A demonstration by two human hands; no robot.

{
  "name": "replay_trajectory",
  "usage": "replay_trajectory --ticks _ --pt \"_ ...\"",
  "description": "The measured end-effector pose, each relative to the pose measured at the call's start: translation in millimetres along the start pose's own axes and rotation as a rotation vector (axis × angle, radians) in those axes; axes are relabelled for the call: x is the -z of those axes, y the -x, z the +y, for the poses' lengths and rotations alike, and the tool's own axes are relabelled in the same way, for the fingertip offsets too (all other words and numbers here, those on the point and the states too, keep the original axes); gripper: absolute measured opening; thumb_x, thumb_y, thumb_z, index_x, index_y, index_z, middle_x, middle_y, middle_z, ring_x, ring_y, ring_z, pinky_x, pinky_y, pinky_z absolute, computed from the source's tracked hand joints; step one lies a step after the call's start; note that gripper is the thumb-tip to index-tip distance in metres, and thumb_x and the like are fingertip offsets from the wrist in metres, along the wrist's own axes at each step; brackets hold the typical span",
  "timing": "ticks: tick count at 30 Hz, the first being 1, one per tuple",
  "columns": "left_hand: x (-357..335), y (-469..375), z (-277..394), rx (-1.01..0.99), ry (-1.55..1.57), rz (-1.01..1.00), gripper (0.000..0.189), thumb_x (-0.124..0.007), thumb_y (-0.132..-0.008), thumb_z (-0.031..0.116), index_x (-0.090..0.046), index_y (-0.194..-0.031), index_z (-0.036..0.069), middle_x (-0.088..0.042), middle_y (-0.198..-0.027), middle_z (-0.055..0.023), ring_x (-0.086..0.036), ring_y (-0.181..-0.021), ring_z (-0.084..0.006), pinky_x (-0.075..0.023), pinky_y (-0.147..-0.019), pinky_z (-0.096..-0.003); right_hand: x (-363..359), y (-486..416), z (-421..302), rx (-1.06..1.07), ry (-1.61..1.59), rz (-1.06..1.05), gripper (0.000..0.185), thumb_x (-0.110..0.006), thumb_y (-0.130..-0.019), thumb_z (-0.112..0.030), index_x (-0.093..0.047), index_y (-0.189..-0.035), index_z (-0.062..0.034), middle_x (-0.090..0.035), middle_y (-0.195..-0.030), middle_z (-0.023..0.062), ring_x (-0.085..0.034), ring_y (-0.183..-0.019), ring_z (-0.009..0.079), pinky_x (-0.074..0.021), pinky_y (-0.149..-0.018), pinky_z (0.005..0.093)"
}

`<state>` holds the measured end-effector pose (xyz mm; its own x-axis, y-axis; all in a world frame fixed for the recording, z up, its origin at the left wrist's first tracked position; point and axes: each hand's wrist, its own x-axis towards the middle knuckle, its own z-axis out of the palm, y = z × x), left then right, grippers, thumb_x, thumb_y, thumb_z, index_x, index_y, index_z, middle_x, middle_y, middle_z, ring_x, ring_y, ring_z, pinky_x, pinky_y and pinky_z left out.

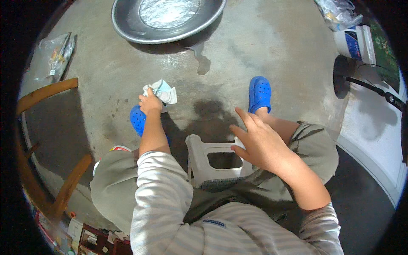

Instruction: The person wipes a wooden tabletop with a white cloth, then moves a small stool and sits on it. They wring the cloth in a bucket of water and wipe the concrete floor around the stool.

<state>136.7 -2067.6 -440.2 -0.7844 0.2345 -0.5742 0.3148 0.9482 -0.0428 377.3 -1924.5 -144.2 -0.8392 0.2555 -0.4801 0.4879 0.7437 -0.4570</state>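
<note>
My left hand [150,102] is closed on a pale, crumpled cloth [163,91], low over the left of two blue clogs with holes [137,119]. Over my lap, beside the front of a white plastic stool [204,153], my right hand [259,140] is held with its fingers apart and nothing in it. The right blue clog [260,92] rests on the concrete floor beyond that hand. A wide metal basin [169,40] stands on the floor at the top, with water in it.
Wooden chair parts [47,94] are at the left, below a clear plastic bag [55,59] with things inside. At the right are a black stand [341,76], a white bucket [347,43] and another plastic bag [339,16]. A wet streak [203,62] marks the floor below the basin.
</note>
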Motion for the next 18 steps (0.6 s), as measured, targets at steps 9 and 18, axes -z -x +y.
replay_trajectory --ticks 9,18 --pt "-23 17 30 -0.193 0.144 -0.013 0.048 -0.057 -0.076 0.03 -0.042 -0.12 0.018 -0.037 -0.115 -0.0261 -0.042 -0.101 -0.0418 -0.0375 -0.087 -0.047 -18 4 41 -0.199 0.071 0.083 0.036 -0.062 -0.075 -0.025 -0.059 -0.101 -0.0013 -0.036 -0.129 0.0234 -0.041 -0.114 0.0336 -0.0331 -0.092 0.0453" --pt "-99 110 118 -0.41 -0.244 -0.049 0.035 -0.04 -0.087 0.019 -0.04 -0.122 0.022 -0.031 -0.126 -0.0198 -0.036 -0.109 -0.0385 -0.0359 -0.085 -0.0506 -42 14 53 -0.097 0.06 0.127 0.031 -0.064 -0.07 -0.023 -0.06 -0.091 0.0 -0.037 -0.128 0.0235 -0.043 -0.113 0.035 -0.0435 -0.085 0.0425"
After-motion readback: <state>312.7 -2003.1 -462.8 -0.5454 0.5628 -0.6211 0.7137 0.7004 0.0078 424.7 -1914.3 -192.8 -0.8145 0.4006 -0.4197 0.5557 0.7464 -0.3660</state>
